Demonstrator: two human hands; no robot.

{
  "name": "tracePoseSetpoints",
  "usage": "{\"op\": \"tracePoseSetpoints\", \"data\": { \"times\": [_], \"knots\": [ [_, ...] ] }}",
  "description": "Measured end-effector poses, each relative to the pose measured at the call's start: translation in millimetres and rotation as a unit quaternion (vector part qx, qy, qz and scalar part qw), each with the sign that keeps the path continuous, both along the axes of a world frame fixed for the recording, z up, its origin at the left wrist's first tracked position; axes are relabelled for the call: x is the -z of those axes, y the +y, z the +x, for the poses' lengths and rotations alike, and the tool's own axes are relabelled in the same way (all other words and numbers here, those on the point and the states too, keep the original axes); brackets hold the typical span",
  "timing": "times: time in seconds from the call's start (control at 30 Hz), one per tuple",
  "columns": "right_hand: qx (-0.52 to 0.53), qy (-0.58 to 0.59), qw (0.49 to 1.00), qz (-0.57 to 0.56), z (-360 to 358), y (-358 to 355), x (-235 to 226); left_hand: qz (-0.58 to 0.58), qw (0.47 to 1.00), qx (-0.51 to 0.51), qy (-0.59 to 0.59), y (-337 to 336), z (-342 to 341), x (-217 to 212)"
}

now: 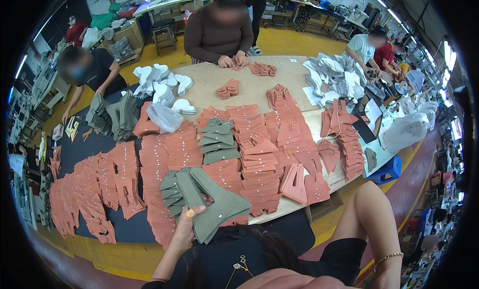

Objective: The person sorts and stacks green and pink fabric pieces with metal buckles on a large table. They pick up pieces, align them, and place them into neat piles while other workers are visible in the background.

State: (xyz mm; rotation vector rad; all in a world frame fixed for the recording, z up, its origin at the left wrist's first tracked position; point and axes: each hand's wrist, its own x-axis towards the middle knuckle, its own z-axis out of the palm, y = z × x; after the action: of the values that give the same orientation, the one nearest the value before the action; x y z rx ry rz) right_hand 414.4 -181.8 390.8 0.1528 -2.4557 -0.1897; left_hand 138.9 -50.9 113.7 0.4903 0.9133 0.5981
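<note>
My left hand (185,224) is closed round the lower edge of several grey-green cut pieces (219,209), fanned out and resembling shoe upper parts. Thumb and fingertip show on top of them, beside a long opening. They are held in front of my body, above rows of salmon-pink cut pieces (154,189) with small white dots. A second grey-green stack (218,142) lies among the pink rows. My bent right arm (369,209) rises on the right, and its wrist with a gold bracelet (388,259) comes back down to the lower edge. Beyond that, the hand is cut off.
Across the table (204,84), a person (219,34) handles small pink pieces. Another person (95,69) leans in at the left. White pieces (334,74) are heaped at the far right, near a plastic bag (406,132). A blue stool (386,170) stands by the right edge.
</note>
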Motion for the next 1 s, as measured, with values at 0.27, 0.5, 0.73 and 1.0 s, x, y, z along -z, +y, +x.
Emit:
{"op": "tracePoseSetpoints", "data": {
  "times": [0.27,0.5,0.73,1.0],
  "knots": [
    [0.006,0.008,1.000,-0.007,1.1,1.7,0.4,0.011,1.000,0.010,0.009,0.0,-1.0,4.4],
    [-0.005,0.039,0.999,-0.023,5.3,7.5,1.6,0.008,0.999,0.017,0.029,-0.6,-2.9,5.1],
    [0.106,0.265,0.943,-0.171,28.4,24.7,29.0,0.020,1.000,0.011,0.014,0.7,-1.1,6.1],
    [0.378,-0.066,0.844,-0.375,-46.9,106.4,222.4,-0.019,1.000,0.005,0.018,5.5,-2.7,-9.5]
  ]
}}
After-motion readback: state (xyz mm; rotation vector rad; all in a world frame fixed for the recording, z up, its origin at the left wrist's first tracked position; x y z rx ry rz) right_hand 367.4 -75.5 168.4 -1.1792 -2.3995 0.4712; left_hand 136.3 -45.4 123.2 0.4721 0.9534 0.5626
